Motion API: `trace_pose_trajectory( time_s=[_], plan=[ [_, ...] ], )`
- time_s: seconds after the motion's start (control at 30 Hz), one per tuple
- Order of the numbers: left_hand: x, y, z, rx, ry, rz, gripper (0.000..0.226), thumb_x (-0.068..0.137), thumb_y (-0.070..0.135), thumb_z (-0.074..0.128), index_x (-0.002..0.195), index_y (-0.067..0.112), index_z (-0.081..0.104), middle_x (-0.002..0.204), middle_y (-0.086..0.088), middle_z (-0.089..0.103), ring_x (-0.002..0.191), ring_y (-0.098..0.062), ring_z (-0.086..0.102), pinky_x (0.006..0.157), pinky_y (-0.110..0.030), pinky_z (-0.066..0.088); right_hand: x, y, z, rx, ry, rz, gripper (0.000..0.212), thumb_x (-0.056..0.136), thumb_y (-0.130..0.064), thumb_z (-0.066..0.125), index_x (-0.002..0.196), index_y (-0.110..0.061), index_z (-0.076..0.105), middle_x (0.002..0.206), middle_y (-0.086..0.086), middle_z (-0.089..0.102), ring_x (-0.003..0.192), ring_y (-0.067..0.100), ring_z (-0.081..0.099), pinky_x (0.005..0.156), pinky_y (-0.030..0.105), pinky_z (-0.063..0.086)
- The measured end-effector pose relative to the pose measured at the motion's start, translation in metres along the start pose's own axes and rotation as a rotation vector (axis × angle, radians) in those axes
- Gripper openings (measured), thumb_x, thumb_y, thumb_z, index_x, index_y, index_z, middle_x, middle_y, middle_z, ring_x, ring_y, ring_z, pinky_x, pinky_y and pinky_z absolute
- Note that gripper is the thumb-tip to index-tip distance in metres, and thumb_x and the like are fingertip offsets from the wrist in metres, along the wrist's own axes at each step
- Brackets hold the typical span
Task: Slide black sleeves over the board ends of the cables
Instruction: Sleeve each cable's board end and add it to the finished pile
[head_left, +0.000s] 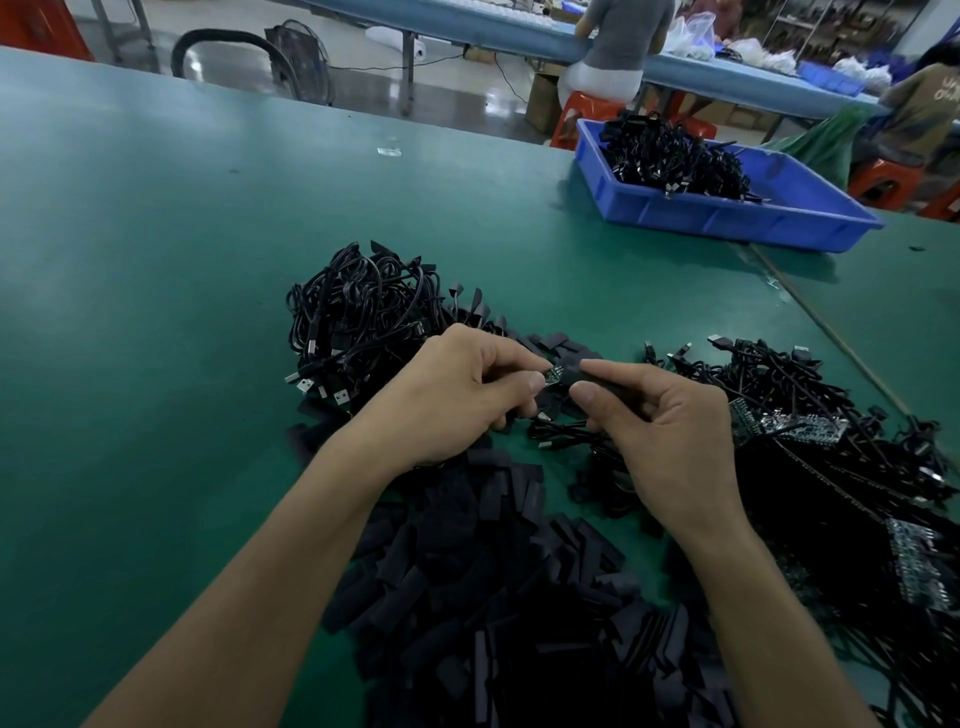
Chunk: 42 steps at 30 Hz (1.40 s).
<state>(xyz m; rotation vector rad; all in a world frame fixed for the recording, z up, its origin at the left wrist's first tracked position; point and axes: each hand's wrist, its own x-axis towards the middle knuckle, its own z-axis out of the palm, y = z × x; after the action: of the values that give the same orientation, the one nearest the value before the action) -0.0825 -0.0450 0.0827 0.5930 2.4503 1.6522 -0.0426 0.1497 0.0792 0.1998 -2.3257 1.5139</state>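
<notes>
Centrally in the head view, both hands meet just above the green table (156, 260). The left hand (457, 395) pinches the small board (553, 375) at a cable's end between thumb and forefinger, its other fingers curled under. The right hand (660, 431) pinches a black sleeve (602, 382) between thumb and forefinger, the sleeve running back under its knuckles. The board shows in the narrow gap between the two thumbs, and the sleeve's open end meets the board's right edge; how far the board has gone in cannot be told. The cable (566, 434) loops on the table just below the hands.

A heap of loose sleeves (493, 597) lies between and under the forearms. A tangled bundle of cables (358, 312) sits beyond the left hand, with plugs poking out at its left side. Another heap of cables with bare boards (810, 431) spreads to the right of the right hand. A blue bin (727, 213) holding more cables stands well apart at the far right of the table. People sit on stools at a bench behind.
</notes>
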Motion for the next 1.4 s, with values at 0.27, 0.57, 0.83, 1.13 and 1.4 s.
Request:
trace_pose_trajectory(
  time_s=[0.27,0.57,0.83,1.13,1.4],
  plan=[
    [0.000,0.000,-0.004,-0.007,-0.067,0.007,0.018,0.097,0.014,0.065,0.109,0.023,0.075,0.077,0.013,0.075,0.060,0.003,0.061,0.053,-0.008,0.043,0.010,0.002,-0.012,-0.002,-0.153,0.021,0.025,0.073,-0.036,0.077,0.097,-0.033,0.075,0.074,-0.014,0.075,0.060,0.002,0.068,0.061,0.012,0.051],
    [-0.002,0.005,-0.005,-0.158,-0.129,0.006,0.022,0.095,0.007,0.066,0.110,0.022,0.066,0.080,0.005,0.078,0.060,0.005,0.059,0.056,-0.007,0.043,0.017,0.001,-0.023,0.066,-0.329,-0.007,0.023,0.075,-0.037,0.077,0.098,-0.037,0.079,0.074,-0.006,0.076,0.060,0.006,0.067,0.059,0.012,0.049],
    [0.000,0.001,-0.003,-0.198,-0.080,-0.050,0.014,0.094,0.012,0.069,0.106,0.017,0.064,0.076,0.003,0.074,0.064,-0.005,0.060,0.056,-0.016,0.046,0.011,0.005,-0.009,0.142,-0.264,-0.052,0.019,0.079,-0.040,0.075,0.098,-0.034,0.078,0.078,-0.001,0.076,0.066,0.014,0.072,0.065,0.020,0.055],
    [-0.001,0.002,-0.003,-0.023,0.048,-0.183,0.025,0.083,0.045,0.078,0.076,0.021,0.075,0.060,0.006,0.070,0.046,-0.005,0.047,0.044,-0.017,0.036,0.007,0.006,-0.003,0.026,-0.132,-0.064,0.011,0.086,-0.020,0.073,0.096,-0.025,0.075,0.077,-0.005,0.075,0.063,0.012,0.071,0.062,0.019,0.055],
    [-0.001,0.001,-0.007,-0.041,0.048,-0.180,0.025,0.085,0.040,0.077,0.070,0.019,0.077,0.065,0.001,0.073,0.044,-0.004,0.043,0.045,-0.016,0.034,0.005,0.005,-0.001,0.055,-0.100,-0.068,0.015,0.088,-0.012,0.074,0.094,-0.026,0.075,0.075,-0.006,0.075,0.061,0.011,0.071,0.058,0.020,0.055]
  ],
)
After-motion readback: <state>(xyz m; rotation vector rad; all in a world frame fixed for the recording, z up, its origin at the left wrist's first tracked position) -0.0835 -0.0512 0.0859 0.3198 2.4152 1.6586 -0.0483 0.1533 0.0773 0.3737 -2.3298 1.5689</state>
